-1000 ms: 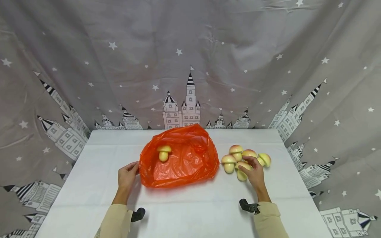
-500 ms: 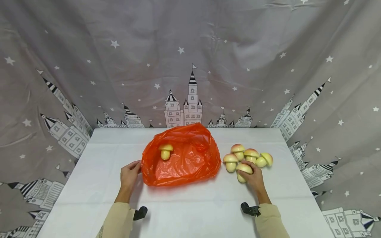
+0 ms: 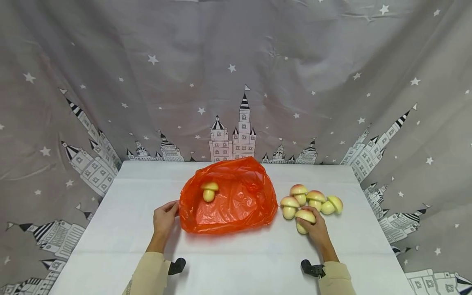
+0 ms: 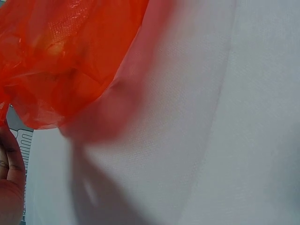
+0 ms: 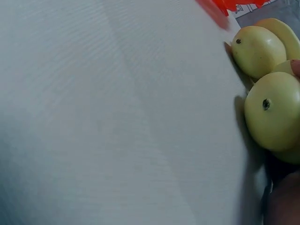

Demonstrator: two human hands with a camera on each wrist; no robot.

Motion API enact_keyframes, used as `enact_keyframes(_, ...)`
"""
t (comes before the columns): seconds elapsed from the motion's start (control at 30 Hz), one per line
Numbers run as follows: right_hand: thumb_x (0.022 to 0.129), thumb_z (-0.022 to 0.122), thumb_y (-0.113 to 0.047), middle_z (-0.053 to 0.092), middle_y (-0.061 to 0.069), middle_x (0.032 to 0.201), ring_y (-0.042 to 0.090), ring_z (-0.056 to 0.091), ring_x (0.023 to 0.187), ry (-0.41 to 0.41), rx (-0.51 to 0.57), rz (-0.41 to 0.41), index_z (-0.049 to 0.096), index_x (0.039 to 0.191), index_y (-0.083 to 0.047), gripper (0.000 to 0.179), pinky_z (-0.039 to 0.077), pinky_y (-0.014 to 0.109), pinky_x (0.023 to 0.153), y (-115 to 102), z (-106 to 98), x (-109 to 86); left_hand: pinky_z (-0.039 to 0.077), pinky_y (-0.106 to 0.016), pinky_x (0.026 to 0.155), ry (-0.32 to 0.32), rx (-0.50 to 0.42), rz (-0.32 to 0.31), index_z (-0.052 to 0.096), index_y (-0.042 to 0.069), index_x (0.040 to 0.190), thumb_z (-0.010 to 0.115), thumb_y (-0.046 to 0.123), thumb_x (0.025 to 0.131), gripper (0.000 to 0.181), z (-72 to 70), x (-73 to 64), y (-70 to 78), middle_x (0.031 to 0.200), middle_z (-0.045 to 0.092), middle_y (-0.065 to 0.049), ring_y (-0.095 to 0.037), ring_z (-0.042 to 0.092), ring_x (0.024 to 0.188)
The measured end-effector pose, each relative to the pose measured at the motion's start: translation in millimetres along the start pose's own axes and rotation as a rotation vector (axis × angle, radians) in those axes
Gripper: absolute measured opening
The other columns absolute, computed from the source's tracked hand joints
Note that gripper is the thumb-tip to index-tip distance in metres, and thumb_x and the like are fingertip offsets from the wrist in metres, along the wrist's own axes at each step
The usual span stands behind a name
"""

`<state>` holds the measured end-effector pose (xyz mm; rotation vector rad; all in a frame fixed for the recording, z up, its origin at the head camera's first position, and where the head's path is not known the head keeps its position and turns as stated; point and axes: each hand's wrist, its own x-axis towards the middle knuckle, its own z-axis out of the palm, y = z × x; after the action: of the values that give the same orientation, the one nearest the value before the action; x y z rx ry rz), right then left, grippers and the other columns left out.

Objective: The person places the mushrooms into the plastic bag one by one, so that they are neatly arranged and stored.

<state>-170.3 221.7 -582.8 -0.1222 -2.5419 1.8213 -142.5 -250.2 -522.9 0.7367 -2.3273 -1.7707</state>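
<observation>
An orange-red plastic bag [image 3: 225, 228] lies with its mouth spread wide in the head view, and one yellow toy mushroom [image 3: 209, 194] rests inside. My left hand [image 3: 164, 219] pinches the bag's left rim; the left wrist view shows the hand [image 4: 10, 173] at its edge, with the fingertips partly hidden by the bag. To the right, my right hand [image 3: 318, 229] grips the nearest toy mushroom [image 3: 304, 215] by its right side. In the right wrist view that mushroom [image 5: 273, 112] shows its rounded stem base, with a dark spot on it.
Several more yellow mushrooms with reddish caps, such as this one [image 3: 289, 203], sit close around the right hand. A white cloth [image 3: 236, 262] covers the table. Behind hangs a grey curtain [image 3: 206, 41] with castles and stars.
My right hand has closed its fingers and thumb round the nearest mushroom, which it was reaching over before. The left hand stays at the bag's rim. The whole head view has shifted slightly.
</observation>
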Motion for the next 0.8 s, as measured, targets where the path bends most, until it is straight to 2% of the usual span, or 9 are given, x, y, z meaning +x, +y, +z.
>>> enact_keyframes(0.1, 0.084, 0.067, 0.001, 0.055, 0.015, 0.125, 0.003, 0.047, 0.103, 0.002, 0.024, -0.026, 0.053, 0.127, -0.002, 0.045, 0.036, 0.018, 0.089, 3.4, -0.9, -3.0, 0.050, -0.010, 0.068, 0.002, 0.001, 0.005, 0.063, -0.008, 0.120, 0.054, 0.017, 0.100, 0.034, 2.2, -1.0, -0.3, 0.112, 0.066, -0.023, 0.003, 0.060, 0.070)
enact_keyframes(0.3, 0.081, 0.052, 0.013, 0.050, 0.024, 0.131, -0.004, 0.044, 0.109, -0.008, 0.114, -0.090, 0.049, 0.131, 0.004, 0.051, 0.032, 0.010, 0.092, 3.9, 0.0, -4.1, 0.049, -0.008, 0.068, 0.006, 0.013, 0.007, 0.063, -0.006, 0.121, 0.053, 0.021, 0.100, 0.036, 1.4, -0.4, -0.8, 0.113, 0.066, -0.021, 0.005, 0.059, 0.071)
enact_keyframes(0.47, 0.085, 0.057, 0.013, 0.049, 0.025, 0.134, -0.009, 0.044, 0.112, 0.016, 0.183, -0.066, 0.047, 0.134, 0.008, 0.050, 0.033, 0.006, 0.095, 3.0, -0.4, -6.9, 0.049, -0.009, 0.067, 0.014, 0.011, 0.021, 0.063, -0.009, 0.119, 0.055, 0.018, 0.099, 0.034, 0.8, -0.8, -3.2, 0.104, 0.069, -0.018, 0.006, 0.059, 0.067)
enact_keyframes(0.6, 0.084, 0.064, 0.009, 0.051, 0.014, 0.130, -0.006, 0.047, 0.112, 0.042, 0.235, -0.031, 0.045, 0.132, 0.008, 0.051, 0.036, 0.007, 0.095, 2.8, -2.0, -7.1, 0.051, -0.011, 0.067, 0.010, 0.007, 0.037, 0.063, -0.010, 0.118, 0.055, 0.018, 0.099, 0.034, 2.0, -1.0, -3.3, 0.101, 0.070, -0.016, 0.006, 0.059, 0.066)
enact_keyframes(0.8, 0.083, 0.069, 0.006, 0.051, 0.004, 0.122, -0.004, 0.051, 0.108, 0.069, 0.272, 0.015, 0.047, 0.130, 0.009, 0.052, 0.041, 0.009, 0.090, 3.5, -6.2, -7.7, 0.050, -0.010, 0.066, 0.004, 0.009, 0.021, 0.062, -0.010, 0.119, 0.055, 0.018, 0.099, 0.035, 3.6, -1.0, -3.7, 0.103, 0.070, -0.017, 0.006, 0.059, 0.066)
